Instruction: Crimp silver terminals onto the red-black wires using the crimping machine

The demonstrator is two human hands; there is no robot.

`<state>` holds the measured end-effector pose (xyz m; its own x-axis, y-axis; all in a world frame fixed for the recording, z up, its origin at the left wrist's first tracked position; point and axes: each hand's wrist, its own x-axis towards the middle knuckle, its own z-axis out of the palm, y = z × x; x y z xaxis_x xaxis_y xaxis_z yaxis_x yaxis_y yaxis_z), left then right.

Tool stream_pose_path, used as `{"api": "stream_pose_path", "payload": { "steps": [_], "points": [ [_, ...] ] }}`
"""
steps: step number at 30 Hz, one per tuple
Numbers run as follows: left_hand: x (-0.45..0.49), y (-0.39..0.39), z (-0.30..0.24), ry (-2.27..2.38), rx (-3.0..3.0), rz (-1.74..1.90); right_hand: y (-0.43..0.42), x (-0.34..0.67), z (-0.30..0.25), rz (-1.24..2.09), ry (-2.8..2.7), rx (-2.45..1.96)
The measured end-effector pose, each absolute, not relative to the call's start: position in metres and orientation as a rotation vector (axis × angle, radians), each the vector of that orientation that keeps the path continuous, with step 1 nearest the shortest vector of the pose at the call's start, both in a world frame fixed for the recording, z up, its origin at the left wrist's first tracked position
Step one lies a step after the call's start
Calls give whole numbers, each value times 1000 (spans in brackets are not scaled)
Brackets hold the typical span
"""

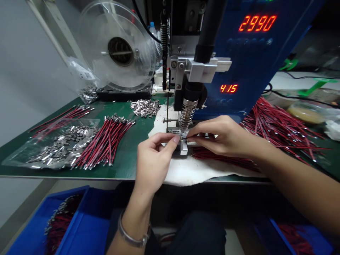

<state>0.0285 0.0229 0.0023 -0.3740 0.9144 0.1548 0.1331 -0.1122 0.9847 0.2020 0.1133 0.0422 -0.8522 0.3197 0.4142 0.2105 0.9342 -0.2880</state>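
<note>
My left hand (153, 161) is closed in a pinch at the left side of a small metal fixture (183, 148) under the machine's head. What lies between its thumb and index finger is too small to make out. From the right, my right hand (224, 136) pinches a thin dark wire (199, 136) that runs across toward the fixture. Directly above the fingertips is the soldering head (188, 109), with a spring coiled round its lower part. The wire's end is hidden by the fingers and the fixture.
Red and black wires (106, 140) with metal ends lie left, beside a clear bag of metal sleeves (61, 145). A pile of sleeves (145, 107) sits behind. More wires (276, 124) heap up right. A blue machine (228, 106) rises behind; a blue bin (92, 212) stands below.
</note>
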Motion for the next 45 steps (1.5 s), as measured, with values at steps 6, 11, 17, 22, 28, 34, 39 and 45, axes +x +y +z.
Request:
{"api": "stream_pose_path", "payload": {
  "steps": [6,11,17,22,28,34,39,45],
  "points": [
    [29,23,1,1507,1161,1547,113,203,44,357,-2633,-389],
    [28,23,1,1510,1159,1551,113,203,45,368,-2638,-366],
    [28,23,2,1535,1154,1552,112,203,45,359,-2640,-397],
    [28,22,1,1535,1156,1556,112,203,46,376,-2642,-402],
    [28,24,1,1529,1155,1565,111,201,47,374,-2636,-392],
    [28,24,2,1551,1162,1554,111,202,46,389,-2645,-400],
    [28,23,1,1561,1179,1544,111,202,45,393,-2625,-421],
    [27,25,1,1576,1183,1539,110,202,44,349,-2603,-391]
  ]
}}
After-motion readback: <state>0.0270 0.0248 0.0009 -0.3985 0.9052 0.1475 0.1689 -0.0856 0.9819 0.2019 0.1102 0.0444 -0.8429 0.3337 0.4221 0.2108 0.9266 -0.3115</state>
